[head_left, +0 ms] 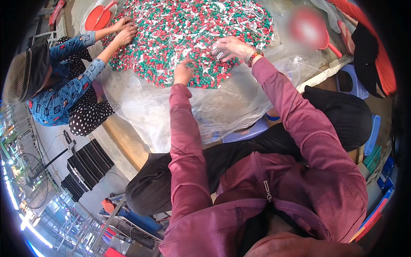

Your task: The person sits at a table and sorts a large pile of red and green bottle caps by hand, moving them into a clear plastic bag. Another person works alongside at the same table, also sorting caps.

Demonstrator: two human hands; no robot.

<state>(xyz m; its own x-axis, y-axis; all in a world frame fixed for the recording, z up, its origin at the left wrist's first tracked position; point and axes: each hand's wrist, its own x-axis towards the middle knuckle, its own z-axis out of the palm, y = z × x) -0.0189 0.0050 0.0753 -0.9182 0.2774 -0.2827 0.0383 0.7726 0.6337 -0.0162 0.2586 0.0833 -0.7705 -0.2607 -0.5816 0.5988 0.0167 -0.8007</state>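
Note:
A wide heap of small red and green pieces mixed with thin white strips lies before me on clear plastic sheeting. At the heap's near edge my left hand reaches in, fingers curled together and pointing down. Whatever those fingers pinch is too small to make out. To the right, my right hand is cupped low over the pieces, a beaded bracelet at its wrist. White strips show between its thumb and curved fingers.
At the left a person in a blue patterned shirt has both hands in the heap. Red scoops or pans lie at the far left and right. Blue plastic stools stand by my legs. Another person's red sleeve is at the right.

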